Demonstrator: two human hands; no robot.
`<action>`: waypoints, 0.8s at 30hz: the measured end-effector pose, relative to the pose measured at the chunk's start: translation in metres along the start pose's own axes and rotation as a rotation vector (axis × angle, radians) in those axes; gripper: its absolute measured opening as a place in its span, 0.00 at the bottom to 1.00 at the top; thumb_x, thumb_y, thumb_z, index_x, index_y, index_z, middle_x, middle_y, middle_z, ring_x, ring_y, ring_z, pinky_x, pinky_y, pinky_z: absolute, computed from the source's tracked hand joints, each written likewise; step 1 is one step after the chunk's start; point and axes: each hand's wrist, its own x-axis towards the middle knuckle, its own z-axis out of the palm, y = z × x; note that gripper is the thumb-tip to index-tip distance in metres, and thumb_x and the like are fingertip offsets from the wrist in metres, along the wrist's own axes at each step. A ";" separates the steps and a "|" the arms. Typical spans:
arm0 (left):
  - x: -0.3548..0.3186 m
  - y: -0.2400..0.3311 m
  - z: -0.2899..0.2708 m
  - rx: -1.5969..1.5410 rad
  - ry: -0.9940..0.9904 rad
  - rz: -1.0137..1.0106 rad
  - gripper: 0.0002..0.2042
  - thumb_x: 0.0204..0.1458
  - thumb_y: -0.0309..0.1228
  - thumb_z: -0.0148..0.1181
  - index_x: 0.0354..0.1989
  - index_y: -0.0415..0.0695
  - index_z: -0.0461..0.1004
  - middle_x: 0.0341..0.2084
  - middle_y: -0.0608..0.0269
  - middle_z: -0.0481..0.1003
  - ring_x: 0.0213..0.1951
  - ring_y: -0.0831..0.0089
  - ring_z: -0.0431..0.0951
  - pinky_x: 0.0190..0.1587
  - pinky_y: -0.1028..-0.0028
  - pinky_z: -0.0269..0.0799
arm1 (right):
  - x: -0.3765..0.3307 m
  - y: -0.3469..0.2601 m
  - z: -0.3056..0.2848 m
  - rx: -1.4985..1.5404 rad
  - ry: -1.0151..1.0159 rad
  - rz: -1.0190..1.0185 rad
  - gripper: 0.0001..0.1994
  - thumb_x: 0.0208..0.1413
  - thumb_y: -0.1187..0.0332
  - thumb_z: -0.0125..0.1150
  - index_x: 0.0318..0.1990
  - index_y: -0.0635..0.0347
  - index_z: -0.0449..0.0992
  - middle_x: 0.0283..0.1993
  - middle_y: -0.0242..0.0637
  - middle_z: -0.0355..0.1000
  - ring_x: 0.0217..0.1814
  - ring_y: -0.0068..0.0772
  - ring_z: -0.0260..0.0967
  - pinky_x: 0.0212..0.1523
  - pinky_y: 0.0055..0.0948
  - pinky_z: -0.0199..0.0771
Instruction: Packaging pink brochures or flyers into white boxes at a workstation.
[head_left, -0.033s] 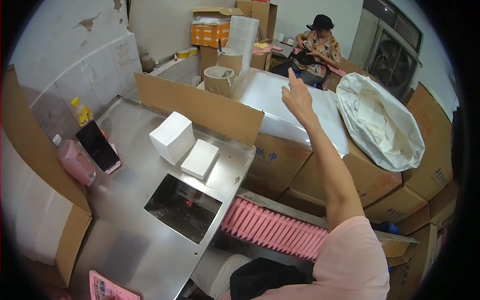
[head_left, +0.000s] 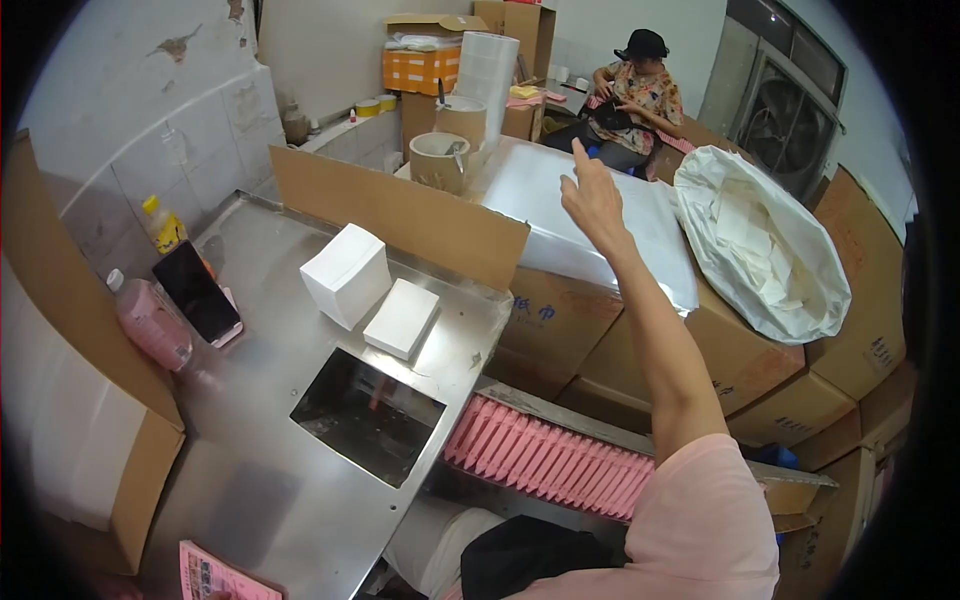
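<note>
My right hand (head_left: 593,200) is raised over the clear plastic sheeting (head_left: 570,205) on top of the cartons. Its index finger is stretched out with the thumb apart, and nothing is in it. At the bottom edge, a fingertip of my left hand (head_left: 217,596) rests on a pink printed packet (head_left: 222,578), gripping it; the rest of that hand is out of the picture. On the steel table (head_left: 290,520), a tall white stack of paper tissues (head_left: 345,275) and a lower stack (head_left: 401,318) stand behind a dark rectangular opening (head_left: 368,418).
A row of pink packets (head_left: 550,455) fills a tray beside the table. Left are a phone (head_left: 197,293), a pink bottle (head_left: 153,325) and an open carton (head_left: 145,480). A cardboard strip (head_left: 400,215) edges the table. Right, a white sack (head_left: 760,245) lies on cartons; a person (head_left: 640,95) sits behind.
My right hand has shifted very slightly left. The reddish glint inside the table's opening has changed from a small spot to a longer streak.
</note>
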 end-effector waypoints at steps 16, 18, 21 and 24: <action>-0.001 0.002 0.002 -0.003 0.066 0.069 0.11 0.59 0.33 0.60 0.39 0.36 0.77 0.34 0.45 0.77 0.35 0.48 0.75 0.39 0.54 0.71 | -0.108 -0.131 -0.027 0.338 0.216 -0.695 0.24 0.43 0.79 0.62 0.53 0.62 0.75 0.42 0.40 0.72 0.49 0.43 0.71 0.53 0.47 0.68; 0.000 0.003 0.002 -0.005 0.051 0.048 0.10 0.59 0.33 0.60 0.39 0.36 0.77 0.34 0.45 0.77 0.35 0.48 0.75 0.39 0.54 0.71 | -0.123 -0.139 -0.024 0.348 0.193 -0.713 0.24 0.42 0.79 0.62 0.52 0.61 0.76 0.43 0.40 0.72 0.51 0.42 0.70 0.55 0.49 0.68; 0.001 0.009 -0.002 -0.010 0.057 0.067 0.10 0.60 0.33 0.59 0.39 0.36 0.77 0.34 0.45 0.77 0.35 0.49 0.75 0.39 0.54 0.71 | -0.142 -0.149 -0.021 0.390 0.159 -0.754 0.23 0.40 0.79 0.63 0.50 0.60 0.77 0.43 0.38 0.71 0.53 0.41 0.70 0.57 0.51 0.67; 0.001 0.018 -0.005 -0.027 0.058 0.021 0.11 0.60 0.33 0.59 0.40 0.36 0.77 0.34 0.45 0.77 0.35 0.49 0.76 0.39 0.55 0.72 | -0.161 -0.160 -0.019 0.447 0.124 -0.788 0.23 0.37 0.79 0.63 0.48 0.59 0.79 0.43 0.36 0.72 0.53 0.41 0.71 0.59 0.52 0.66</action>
